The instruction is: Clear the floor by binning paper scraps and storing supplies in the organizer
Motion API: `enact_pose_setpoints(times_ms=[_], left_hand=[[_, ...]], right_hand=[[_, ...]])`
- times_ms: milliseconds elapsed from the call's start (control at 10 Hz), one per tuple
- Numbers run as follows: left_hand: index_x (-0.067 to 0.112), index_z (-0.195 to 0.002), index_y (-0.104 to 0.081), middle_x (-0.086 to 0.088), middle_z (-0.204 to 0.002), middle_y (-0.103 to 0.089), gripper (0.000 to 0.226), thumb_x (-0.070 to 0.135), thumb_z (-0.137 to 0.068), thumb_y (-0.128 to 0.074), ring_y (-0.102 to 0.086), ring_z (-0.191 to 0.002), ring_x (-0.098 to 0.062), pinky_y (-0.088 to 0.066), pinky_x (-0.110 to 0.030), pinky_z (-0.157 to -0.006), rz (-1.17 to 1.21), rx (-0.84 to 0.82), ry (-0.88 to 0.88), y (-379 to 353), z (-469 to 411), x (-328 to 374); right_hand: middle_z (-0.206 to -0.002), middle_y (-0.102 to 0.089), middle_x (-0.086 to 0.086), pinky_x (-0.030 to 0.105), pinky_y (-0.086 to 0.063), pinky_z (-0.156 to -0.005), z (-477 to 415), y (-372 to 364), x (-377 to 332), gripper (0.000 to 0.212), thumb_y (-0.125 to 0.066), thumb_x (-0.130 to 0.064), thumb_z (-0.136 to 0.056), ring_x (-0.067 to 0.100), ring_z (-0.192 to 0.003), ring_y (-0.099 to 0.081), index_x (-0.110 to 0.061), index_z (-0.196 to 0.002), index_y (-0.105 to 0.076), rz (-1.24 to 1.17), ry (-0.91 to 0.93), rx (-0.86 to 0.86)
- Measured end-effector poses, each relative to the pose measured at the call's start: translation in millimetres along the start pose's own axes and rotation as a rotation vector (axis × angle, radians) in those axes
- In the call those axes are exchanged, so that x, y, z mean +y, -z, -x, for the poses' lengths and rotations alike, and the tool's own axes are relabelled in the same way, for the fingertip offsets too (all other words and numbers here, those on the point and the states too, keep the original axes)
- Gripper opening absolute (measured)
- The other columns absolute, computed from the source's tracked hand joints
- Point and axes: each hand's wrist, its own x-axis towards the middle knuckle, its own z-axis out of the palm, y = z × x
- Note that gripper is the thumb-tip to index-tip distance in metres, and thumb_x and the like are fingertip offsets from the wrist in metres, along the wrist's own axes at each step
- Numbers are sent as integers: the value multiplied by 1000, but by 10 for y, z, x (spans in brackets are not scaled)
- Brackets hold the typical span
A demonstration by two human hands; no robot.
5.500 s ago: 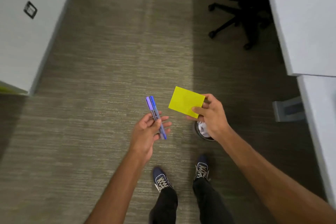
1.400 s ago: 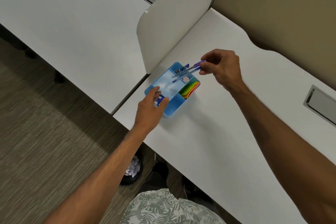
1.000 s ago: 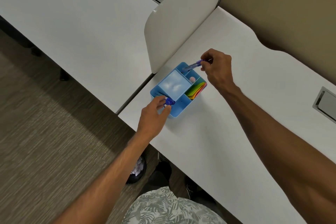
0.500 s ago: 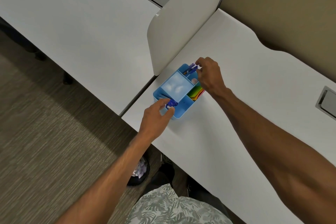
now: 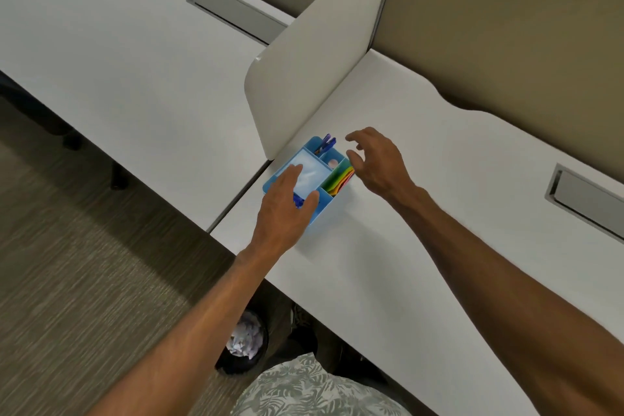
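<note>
Nearest the camera, tucked under the front edge of the desk [image 5: 388, 246], the bin [image 5: 243, 346] sits on the floor with crumpled paper scraps [image 5: 243, 340] already in it, so that half of the job looks handled. Up on the desk, the blue organizer [image 5: 312, 214] sits near the left edge, its far corner just beside the white divider panel [image 5: 304, 78]. The left hand [image 5: 287, 209] lies flat over the organizer's near corner, fingers spread and not gripping anything; something small and blue [image 5: 298, 201] peeks out under it, can't tell what it is. Past that is the big middle compartment, then the stack of colored sticky notes [image 5: 339, 179] in the right-side slot. The right hand [image 5: 374, 159] hovers just beside the organizer's right edge, fingers loosely curled and empty, nothing pinched. At the far corner the purple pens [image 5: 327, 142] stand in their slot, tilted, long axis leaning up and toward the far right. They're up-left of the right hand, which is clearly the nearer one if they need a nudge. My guess is the stowing is basically done and both hands just need to clear off.
</note>
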Motion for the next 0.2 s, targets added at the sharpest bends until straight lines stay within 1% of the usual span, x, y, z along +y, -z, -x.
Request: enact_pose_setpoints(times_ms=[100,200], left_hand=[[18,-156,-29,-4,-159,-37,67,37,-100,-59,-38,-145,-23,-48,-45,-110,-49,37,-43,-30,30,153],[19,-159,-23,-3,-165,-27,71,45,-100,-54,-29,-150,-21,-31,-33,-120,-177,100,-102,-75,64,334]], right_hand=[[-135,-62,7,35,-52,-97,139,198,-3,35,-57,-27,-100,23,-116,-62,-13,-133,-60,23,51,37],[-144,-56,7,36,-48,-104,249,400,-26,41,-54,-31,-102,23,-128,-56,-15,-140,-55,75,71,55]])
